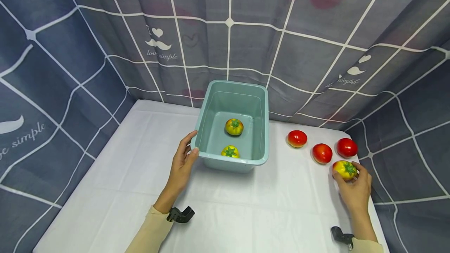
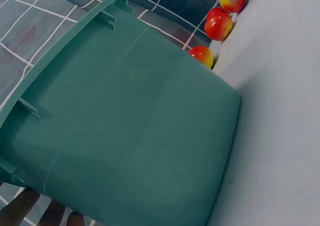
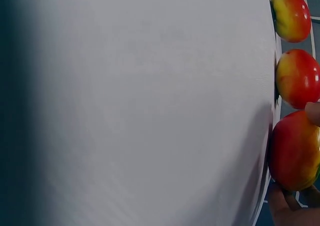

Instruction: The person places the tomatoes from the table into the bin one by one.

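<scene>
A pale green plastic bin stands on the white-covered table, with two yellow-green tomatoes inside, one near the middle and one by the front wall. My left hand holds the bin's front left corner at the rim; its fingertips show at the lower left in the left wrist view. At the right, my right hand pinches a yellow and red tomato between thumb and fingers, its green stem end facing up. That tomato looks large in the right wrist view.
Three red tomatoes lie just beyond the right hand: one near the bin, one in the middle and one by the table's right edge. Grey checked curtains hang behind the table and along both sides.
</scene>
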The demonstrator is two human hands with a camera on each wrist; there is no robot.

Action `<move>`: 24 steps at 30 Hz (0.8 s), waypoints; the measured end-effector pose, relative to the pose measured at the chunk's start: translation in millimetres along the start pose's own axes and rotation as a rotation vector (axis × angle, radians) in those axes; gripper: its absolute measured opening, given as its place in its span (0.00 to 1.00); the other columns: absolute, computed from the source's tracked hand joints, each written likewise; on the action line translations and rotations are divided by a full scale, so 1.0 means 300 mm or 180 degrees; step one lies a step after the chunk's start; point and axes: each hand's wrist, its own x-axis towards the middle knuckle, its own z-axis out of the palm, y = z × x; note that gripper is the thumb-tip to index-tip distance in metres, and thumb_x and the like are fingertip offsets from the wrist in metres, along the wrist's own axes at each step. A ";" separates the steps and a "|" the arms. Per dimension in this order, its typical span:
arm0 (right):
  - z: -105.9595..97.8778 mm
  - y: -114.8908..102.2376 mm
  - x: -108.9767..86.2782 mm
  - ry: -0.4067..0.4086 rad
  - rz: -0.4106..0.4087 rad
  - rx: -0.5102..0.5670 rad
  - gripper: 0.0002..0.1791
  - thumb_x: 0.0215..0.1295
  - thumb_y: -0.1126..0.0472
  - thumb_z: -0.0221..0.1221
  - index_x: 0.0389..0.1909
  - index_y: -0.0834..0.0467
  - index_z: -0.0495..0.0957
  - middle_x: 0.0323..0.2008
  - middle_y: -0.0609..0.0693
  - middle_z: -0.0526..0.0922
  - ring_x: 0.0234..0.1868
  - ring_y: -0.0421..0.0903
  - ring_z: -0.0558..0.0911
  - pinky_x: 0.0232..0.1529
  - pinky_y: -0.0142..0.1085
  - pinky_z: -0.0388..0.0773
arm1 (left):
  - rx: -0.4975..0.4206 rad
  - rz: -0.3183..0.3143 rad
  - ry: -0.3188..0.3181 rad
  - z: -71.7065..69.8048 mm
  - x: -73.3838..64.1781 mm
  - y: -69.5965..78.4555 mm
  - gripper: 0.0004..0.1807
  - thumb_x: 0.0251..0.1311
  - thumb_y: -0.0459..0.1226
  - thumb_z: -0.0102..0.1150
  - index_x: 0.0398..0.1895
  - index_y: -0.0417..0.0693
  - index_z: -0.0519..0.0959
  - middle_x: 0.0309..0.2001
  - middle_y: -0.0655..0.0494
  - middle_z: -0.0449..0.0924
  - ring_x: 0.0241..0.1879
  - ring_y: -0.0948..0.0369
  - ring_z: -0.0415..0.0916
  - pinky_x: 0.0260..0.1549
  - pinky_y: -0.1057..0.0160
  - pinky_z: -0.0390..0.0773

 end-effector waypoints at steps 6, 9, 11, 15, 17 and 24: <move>-0.002 -0.004 0.001 -0.0052 0.0069 -0.0026 0.44 0.75 0.54 0.65 0.84 0.59 0.54 0.77 0.70 0.57 0.76 0.73 0.66 0.78 0.66 0.65 | 0.0015 -0.0031 0.0002 -0.001 -0.004 0.000 0.30 0.84 0.37 0.51 0.84 0.65 0.63 0.83 0.59 0.61 0.75 0.51 0.69 0.65 0.74 0.72; -0.003 -0.003 0.002 -0.0041 0.0085 -0.0034 0.44 0.75 0.54 0.65 0.84 0.59 0.55 0.77 0.70 0.57 0.77 0.72 0.66 0.79 0.64 0.65 | 0.0007 -0.0022 -0.0001 -0.001 -0.003 -0.003 0.30 0.84 0.36 0.51 0.84 0.64 0.63 0.83 0.59 0.61 0.75 0.49 0.69 0.65 0.74 0.73; -0.003 -0.003 0.001 -0.0019 0.0072 -0.0013 0.44 0.74 0.54 0.66 0.83 0.59 0.56 0.77 0.70 0.58 0.77 0.72 0.67 0.79 0.63 0.65 | -0.0010 -0.0021 -0.0003 0.000 -0.002 -0.003 0.30 0.84 0.36 0.51 0.84 0.64 0.63 0.83 0.59 0.61 0.75 0.47 0.70 0.64 0.74 0.73; 0.000 -0.007 -0.001 0.0060 0.0002 0.0033 0.44 0.73 0.54 0.67 0.83 0.59 0.58 0.76 0.69 0.60 0.76 0.71 0.69 0.80 0.58 0.66 | -0.0038 -0.0032 -0.0006 0.001 -0.002 -0.001 0.30 0.84 0.36 0.51 0.84 0.64 0.63 0.83 0.59 0.62 0.75 0.42 0.70 0.64 0.74 0.74; 0.000 -0.014 -0.004 0.0108 -0.0019 0.0061 0.44 0.72 0.53 0.68 0.82 0.58 0.59 0.76 0.68 0.61 0.75 0.70 0.70 0.81 0.55 0.67 | -0.0036 -0.0035 -0.0005 0.001 -0.001 0.000 0.30 0.84 0.36 0.51 0.84 0.65 0.63 0.83 0.59 0.61 0.75 0.43 0.70 0.64 0.74 0.74; 0.002 -0.061 -0.021 0.0205 -0.0174 0.0161 0.43 0.70 0.54 0.71 0.81 0.56 0.62 0.74 0.65 0.64 0.73 0.65 0.72 0.80 0.43 0.69 | 0.0001 -0.0020 0.0001 0.000 0.000 0.001 0.30 0.84 0.36 0.51 0.84 0.64 0.63 0.83 0.58 0.61 0.76 0.49 0.69 0.65 0.74 0.72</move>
